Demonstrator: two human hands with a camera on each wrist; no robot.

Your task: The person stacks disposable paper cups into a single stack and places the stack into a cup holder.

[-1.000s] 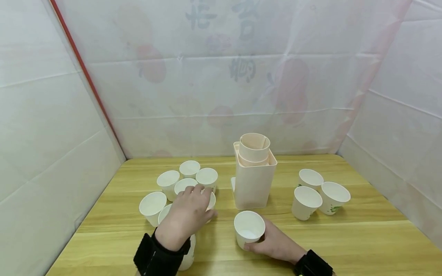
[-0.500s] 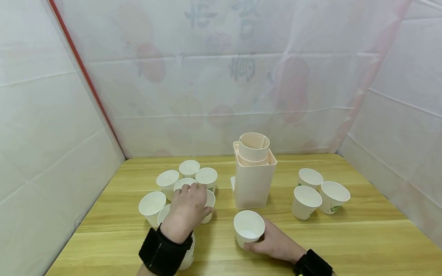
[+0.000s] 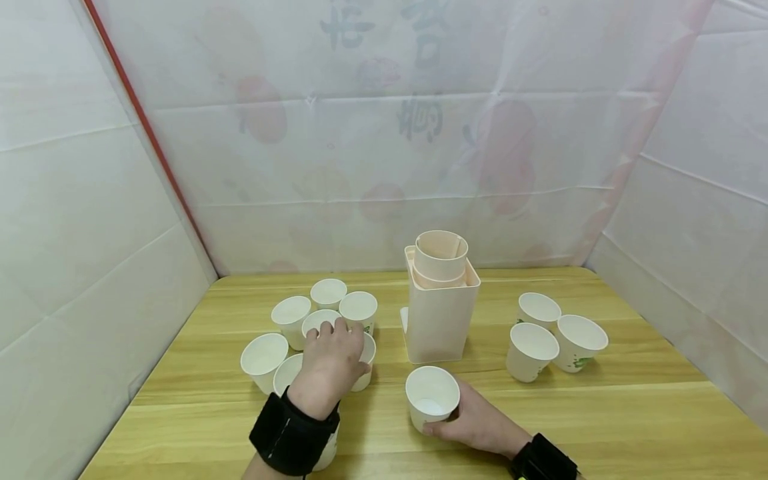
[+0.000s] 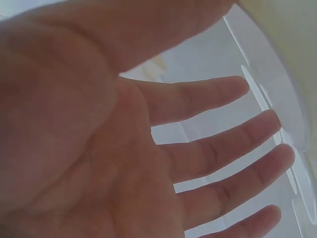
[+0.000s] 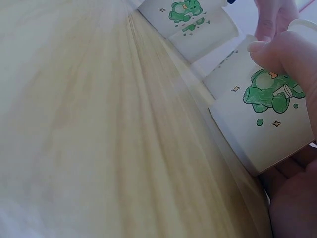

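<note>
My right hand [image 3: 480,417] grips a white paper cup [image 3: 431,400] by its side, near the front middle of the wooden table. In the right wrist view this cup [image 5: 270,119] shows a green cartoon print, with thumb and fingers on opposite sides. My left hand [image 3: 333,363] is over a cluster of white paper cups at the left, palm down. Its thumb overlaps one cup [image 3: 369,357] at the cluster's right edge. The left wrist view shows its fingers [image 4: 213,153] spread and nearly straight, tips close to cup rims. Another cup [image 3: 329,453] is partly hidden behind the left wrist.
A cream square container [image 3: 441,327] stands behind the held cup, with a round tube [image 3: 441,267] in its top. Three more paper cups [image 3: 533,353] stand grouped at the right. White fabric walls [image 3: 360,167] enclose the table [image 3: 600,427] at the back and sides.
My left hand has shifted slightly right and closer to the cup at the cluster's right edge, its wrist moving right too. The right hand and its cup have stayed in place.
</note>
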